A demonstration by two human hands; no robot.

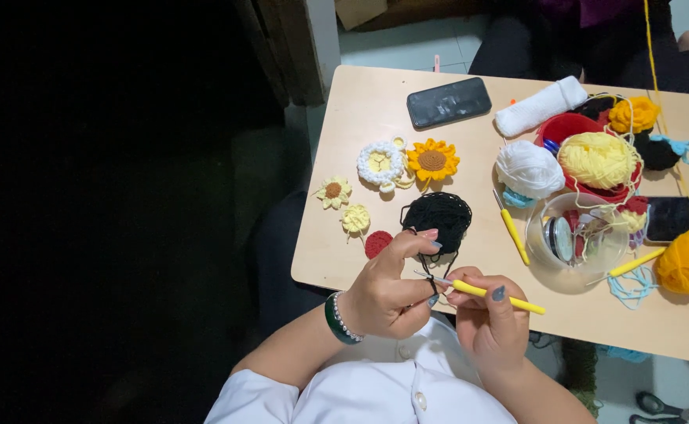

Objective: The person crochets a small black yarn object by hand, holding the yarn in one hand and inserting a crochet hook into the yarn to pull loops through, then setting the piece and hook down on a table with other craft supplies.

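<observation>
Right hand (492, 322): grasping a yellow-handled crochet hook (495, 295), tip at the left fingers. Left hand (390, 289): pinching black yarn strand (432, 284) at the hook tip, index finger raised; strand runs up to black yarn ball (438, 215) on the wooden table (360, 102). Clear plastic bowl (576, 234): small round items and bits of yarn, contents indistinct. Red bowl (566, 126): pale yellow yarn ball (597, 159). Nearby: white yarn ball (528, 168), crocheted sunflower (432, 160), phone (449, 102)
</observation>
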